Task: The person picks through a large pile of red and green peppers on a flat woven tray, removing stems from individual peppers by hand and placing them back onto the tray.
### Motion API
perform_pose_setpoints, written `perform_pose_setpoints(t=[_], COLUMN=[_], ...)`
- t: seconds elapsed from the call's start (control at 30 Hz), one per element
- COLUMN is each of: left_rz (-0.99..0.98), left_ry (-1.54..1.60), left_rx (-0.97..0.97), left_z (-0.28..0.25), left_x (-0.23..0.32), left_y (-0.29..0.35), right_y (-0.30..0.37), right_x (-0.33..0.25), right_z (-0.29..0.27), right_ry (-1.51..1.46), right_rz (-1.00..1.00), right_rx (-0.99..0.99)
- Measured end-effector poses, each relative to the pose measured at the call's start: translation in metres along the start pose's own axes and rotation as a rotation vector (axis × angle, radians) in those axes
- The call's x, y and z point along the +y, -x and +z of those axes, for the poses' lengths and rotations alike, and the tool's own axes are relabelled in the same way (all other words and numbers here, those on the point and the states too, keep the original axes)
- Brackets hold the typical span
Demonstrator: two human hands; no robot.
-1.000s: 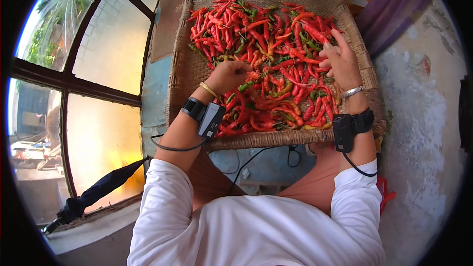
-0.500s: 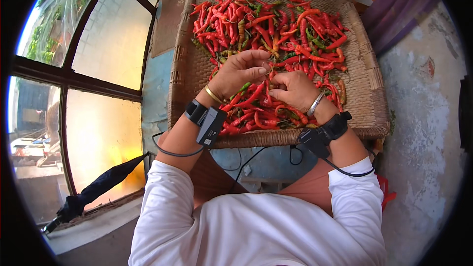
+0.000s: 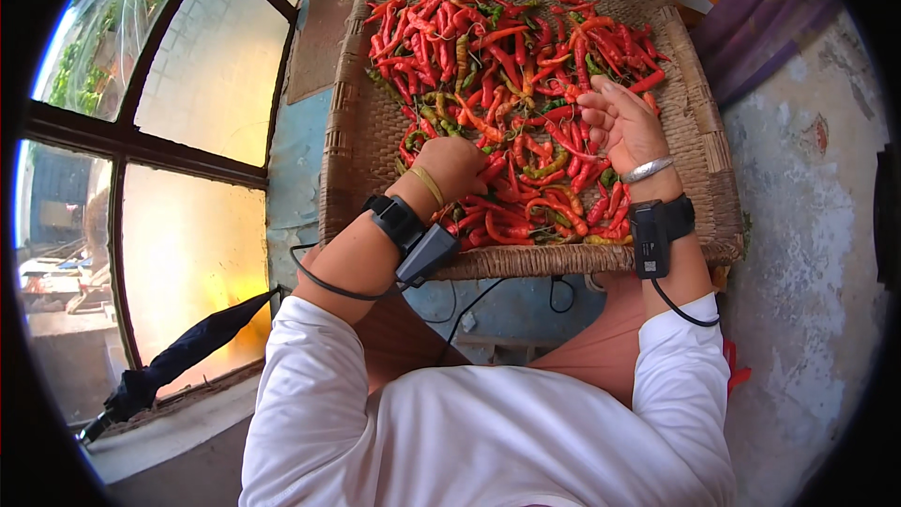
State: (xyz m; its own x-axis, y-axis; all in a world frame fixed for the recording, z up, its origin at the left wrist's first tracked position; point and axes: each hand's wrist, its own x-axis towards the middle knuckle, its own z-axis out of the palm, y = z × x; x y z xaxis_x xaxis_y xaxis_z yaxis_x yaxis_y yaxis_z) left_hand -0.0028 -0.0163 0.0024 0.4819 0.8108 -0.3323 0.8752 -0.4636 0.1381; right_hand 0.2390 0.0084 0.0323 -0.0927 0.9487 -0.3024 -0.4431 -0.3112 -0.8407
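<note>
Red, slender chilli peppers [image 3: 497,84] heaped inside rectangular woven-cane tray [image 3: 694,131], presumably rimmed against spillage, under curled left hand [image 3: 450,169] (grip contents indiscernible) and half-unfurled, seemingly empty right hand [image 3: 629,127].

Woven tray [image 3: 693,145], heaped red chillies [image 3: 514,103]

sunlit window [image 3: 202,253] at left; purple curtain [image 3: 765,23] beside a stained wall [image 3: 798,263].

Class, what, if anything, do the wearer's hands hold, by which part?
Right hand: nothing visible. Left hand: cannot tell; fingertips mostly hidden over slender red peppers.
</note>
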Motion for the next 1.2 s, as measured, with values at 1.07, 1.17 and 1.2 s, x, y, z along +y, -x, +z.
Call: perform_pose_setpoints(t=[1.07,1.17,1.2], left_rz=[0.007,-0.015,-0.006], left_ry=[0.105,-0.064,-0.092], left_rx=[0.197,0.139,0.167], left_z=[0.006,0.011,0.012], left_x=[-0.052,-0.041,-0.042], left_y=[-0.001,0.002,0.001], right_y=[-0.008,-0.002,-0.002], right_x=[0.010,0.014,0.016], right_z=[-0.007,0.004,0.007], right_ry=[-0.093,0.055,0.101], right_rz=[0.051,0.088,0.106], right_rx=[0.050,-0.176,-0.249])
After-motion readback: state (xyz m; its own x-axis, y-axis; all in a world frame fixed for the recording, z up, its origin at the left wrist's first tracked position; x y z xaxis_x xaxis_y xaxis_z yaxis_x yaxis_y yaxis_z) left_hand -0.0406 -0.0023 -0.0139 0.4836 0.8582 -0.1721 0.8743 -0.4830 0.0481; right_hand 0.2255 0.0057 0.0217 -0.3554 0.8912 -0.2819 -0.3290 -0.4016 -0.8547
